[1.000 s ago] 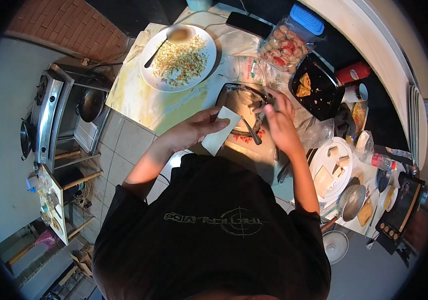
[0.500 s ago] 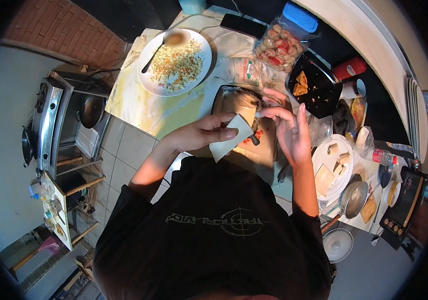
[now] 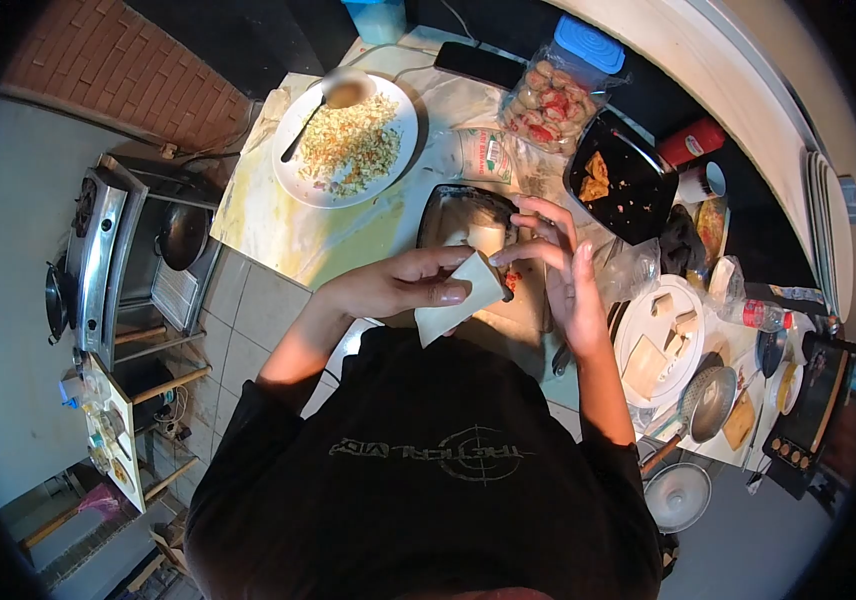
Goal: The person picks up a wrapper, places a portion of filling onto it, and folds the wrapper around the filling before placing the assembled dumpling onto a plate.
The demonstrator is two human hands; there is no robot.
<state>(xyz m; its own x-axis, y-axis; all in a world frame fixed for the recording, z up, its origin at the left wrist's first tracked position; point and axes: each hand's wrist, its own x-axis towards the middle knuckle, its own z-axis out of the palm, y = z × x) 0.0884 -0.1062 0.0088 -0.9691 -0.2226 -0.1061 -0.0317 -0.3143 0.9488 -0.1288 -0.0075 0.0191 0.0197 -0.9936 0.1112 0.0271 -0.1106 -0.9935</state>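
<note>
A pale, thin pastry wrapper is pinched between the thumb and fingers of my left hand, above a dark-rimmed tray. My right hand is open with fingers spread, its fingertips right at the wrapper's upper corner. Beneath the hands, chopped red bits lie on the tray, partly hidden by the fingers. Behind the wrapper a light tan piece shows. To the right, a white plate bears more wrapper sheets and cut pieces.
A plate of chopped vegetables with a spoon stands at upper left. Farther back are a bag of reddish food and a black dish with fried pieces. A saucepan stands at right, a stove at left.
My left hand and the wrapper have shifted slightly down. My right hand has moved a little down and left, its fingers still spread. The view has tilted slightly.
</note>
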